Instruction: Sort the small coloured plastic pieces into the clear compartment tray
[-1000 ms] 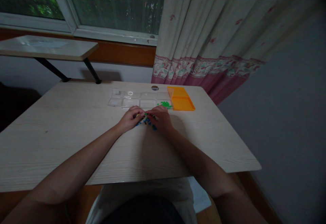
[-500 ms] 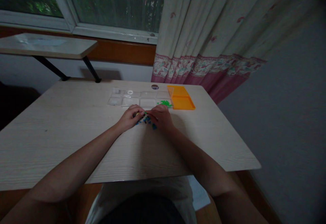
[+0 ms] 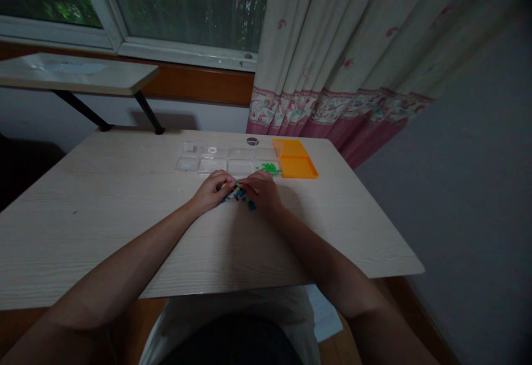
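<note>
My left hand [image 3: 211, 192] and my right hand [image 3: 265, 192] rest low over the table, their fingertips meeting. Between those fingertips a small green piece [image 3: 237, 183] shows, pinched from both sides; its exact shape is too small to make out. Just below and between the hands lies a loose pile of tiny blue, green and pale pieces [image 3: 240, 194], partly covered by my fingers. Beyond my right hand, small green pieces [image 3: 269, 168] fill one compartment of a clear divided tray [image 3: 214, 165].
An orange case [image 3: 297, 167] lies open at the tray's right end. The table [image 3: 124, 215] has a round hole [image 3: 252, 141] near its back edge. A raised shelf [image 3: 108, 80] stands at the back left, and a curtain [image 3: 332, 66] hangs behind on the right.
Both hands stay in nearly the same place, with only slight finger movement around the green piece. The tray and case have not moved.
</note>
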{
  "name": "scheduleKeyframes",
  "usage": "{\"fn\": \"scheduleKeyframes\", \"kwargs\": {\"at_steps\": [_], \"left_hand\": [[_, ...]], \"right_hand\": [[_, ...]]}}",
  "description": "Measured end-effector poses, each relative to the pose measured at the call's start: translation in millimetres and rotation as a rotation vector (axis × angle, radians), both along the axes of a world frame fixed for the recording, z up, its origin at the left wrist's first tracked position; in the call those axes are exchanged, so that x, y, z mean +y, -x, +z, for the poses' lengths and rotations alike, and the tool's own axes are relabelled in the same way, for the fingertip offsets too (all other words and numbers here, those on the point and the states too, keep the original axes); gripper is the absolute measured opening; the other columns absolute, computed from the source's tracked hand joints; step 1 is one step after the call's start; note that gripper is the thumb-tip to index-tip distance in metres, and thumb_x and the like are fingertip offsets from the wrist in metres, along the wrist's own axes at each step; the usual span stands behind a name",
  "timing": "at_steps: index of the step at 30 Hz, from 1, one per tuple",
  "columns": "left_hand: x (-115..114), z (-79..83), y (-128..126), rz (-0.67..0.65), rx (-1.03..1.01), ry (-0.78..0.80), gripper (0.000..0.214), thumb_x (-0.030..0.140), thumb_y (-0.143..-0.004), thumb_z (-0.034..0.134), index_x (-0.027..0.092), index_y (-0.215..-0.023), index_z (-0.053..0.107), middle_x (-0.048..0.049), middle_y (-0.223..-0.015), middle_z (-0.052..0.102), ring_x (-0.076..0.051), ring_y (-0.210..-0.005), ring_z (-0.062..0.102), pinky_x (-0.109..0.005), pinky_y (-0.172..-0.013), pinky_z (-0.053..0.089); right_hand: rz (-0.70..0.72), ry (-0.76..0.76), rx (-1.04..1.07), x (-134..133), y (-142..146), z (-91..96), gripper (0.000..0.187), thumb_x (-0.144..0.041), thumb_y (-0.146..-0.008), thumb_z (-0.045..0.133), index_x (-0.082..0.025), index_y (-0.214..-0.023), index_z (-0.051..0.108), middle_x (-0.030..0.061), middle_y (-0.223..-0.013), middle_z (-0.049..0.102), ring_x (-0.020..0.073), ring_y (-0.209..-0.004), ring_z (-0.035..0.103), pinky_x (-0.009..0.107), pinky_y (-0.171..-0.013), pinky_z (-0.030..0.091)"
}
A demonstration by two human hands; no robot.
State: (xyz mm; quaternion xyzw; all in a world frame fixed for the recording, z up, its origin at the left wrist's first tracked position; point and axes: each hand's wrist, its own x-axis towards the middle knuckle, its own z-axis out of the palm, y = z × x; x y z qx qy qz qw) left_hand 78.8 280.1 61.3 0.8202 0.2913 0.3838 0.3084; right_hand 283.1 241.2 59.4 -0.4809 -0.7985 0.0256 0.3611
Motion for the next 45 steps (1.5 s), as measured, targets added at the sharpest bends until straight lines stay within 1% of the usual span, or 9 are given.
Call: {"fn": "scheduleKeyframes", "kwargs": {"at_steps": [9, 14, 18, 22, 29, 33, 36, 41, 45], "left_hand": [[0.5, -1.5, -0.1, 0.007, -0.002, 0.001, 0.03, 0.043, -0.094, 0.052, 0.019, -0.089, 0.068, -0.0066, -0.089, 0.065, -0.02, -0.09, 0.058, -0.035, -0.088, 0.044], [2.1, -4.8, 0.0, 0.046, -0.013, -0.023, 0.03, 0.043, -0.094, 0.053, 0.018, -0.089, 0.068, -0.0062, -0.087, 0.065, -0.02, -0.089, 0.058, -0.035, -0.086, 0.044], [3.2, -6.9, 0.0, 0.056, -0.001, -0.021, 0.031, 0.045, -0.094, 0.053, 0.019, -0.091, 0.069, -0.0066, -0.088, 0.065, -0.02, -0.089, 0.058, -0.035, -0.085, 0.045], [2.9, -7.6, -0.1, 0.051, 0.005, -0.032, 0.032, 0.047, -0.093, 0.054, 0.019, -0.091, 0.068, -0.0069, -0.089, 0.066, -0.02, -0.089, 0.059, -0.035, -0.085, 0.045], [2.1, -6.8, 1.4, 0.048, -0.002, -0.022, 0.032, 0.049, -0.092, 0.055, 0.02, -0.091, 0.069, -0.0072, -0.089, 0.066, -0.021, -0.091, 0.059, -0.036, -0.085, 0.046], [1.6, -5.2, 2.5, 0.046, 0.001, -0.024, 0.032, 0.048, -0.092, 0.055, 0.02, -0.09, 0.069, -0.0072, -0.089, 0.066, -0.021, -0.09, 0.059, -0.036, -0.086, 0.045], [1.7, -4.9, 2.8, 0.042, -0.003, -0.016, 0.031, 0.047, -0.091, 0.056, 0.019, -0.091, 0.07, -0.0076, -0.09, 0.067, -0.022, -0.091, 0.06, -0.037, -0.086, 0.045], [3.0, -6.6, 2.0, 0.027, -0.007, -0.019, 0.032, 0.049, -0.091, 0.057, 0.02, -0.091, 0.071, -0.0077, -0.09, 0.068, -0.022, -0.091, 0.059, -0.037, -0.087, 0.045], [4.2, -8.2, 1.2, 0.024, -0.007, -0.024, 0.033, 0.05, -0.09, 0.057, 0.02, -0.09, 0.071, -0.0075, -0.09, 0.068, -0.021, -0.091, 0.06, -0.037, -0.087, 0.045]], "right_hand": [[-0.037, 0.014, 0.055, 1.7, -1.8, 1.8, 0.027, -0.037, -0.096, 0.053, -0.026, -0.101, 0.077, 0.0036, -0.088, 0.073, 0.0186, -0.088, 0.061, 0.034, -0.086, 0.041], [-0.089, -0.049, 0.114, 7.2, -12.2, 2.3, 0.027, -0.037, -0.095, 0.055, -0.023, -0.096, 0.077, 0.0045, -0.085, 0.073, 0.0185, -0.085, 0.061, 0.034, -0.084, 0.044], [-0.186, -0.117, 0.166, 15.1, -24.9, -1.4, 0.022, -0.035, -0.093, 0.058, -0.023, -0.092, 0.077, 0.0052, -0.086, 0.073, 0.0194, -0.086, 0.061, 0.035, -0.085, 0.046], [-0.277, -0.126, 0.17, 23.7, -39.6, -6.1, 0.019, -0.033, -0.092, 0.06, -0.024, -0.092, 0.078, 0.0058, -0.086, 0.073, 0.0205, -0.088, 0.061, 0.037, -0.087, 0.046], [-0.399, -0.121, 0.138, 31.0, -63.2, -6.4, 0.022, -0.033, -0.092, 0.059, -0.023, -0.096, 0.078, 0.0065, -0.09, 0.074, 0.0216, -0.091, 0.06, 0.038, -0.091, 0.044], [-0.479, -0.158, 0.138, 37.1, -74.2, -11.6, 0.024, -0.034, -0.091, 0.059, -0.021, -0.094, 0.078, 0.0066, -0.086, 0.071, 0.0213, -0.087, 0.059, 0.037, -0.089, 0.044], [-0.544, -0.163, 0.133, 40.7, -78.9, -16.9, 0.023, -0.034, -0.089, 0.06, -0.021, -0.094, 0.079, 0.0069, -0.085, 0.069, 0.0217, -0.089, 0.057, 0.037, -0.089, 0.043], [-0.681, -0.123, 0.115, 39.8, -80.3, -22.0, 0.024, -0.034, -0.089, 0.058, -0.023, -0.094, 0.079, 0.0083, -0.097, 0.067, 0.0245, -0.1, 0.052, 0.04, -0.09, 0.039], [-0.714, -0.106, 0.109, 38.0, -79.7, -22.8, 0.025, -0.034, -0.09, 0.057, -0.023, -0.092, 0.079, 0.0088, -0.098, 0.067, 0.0254, -0.101, 0.05, 0.042, -0.09, 0.037]]}}
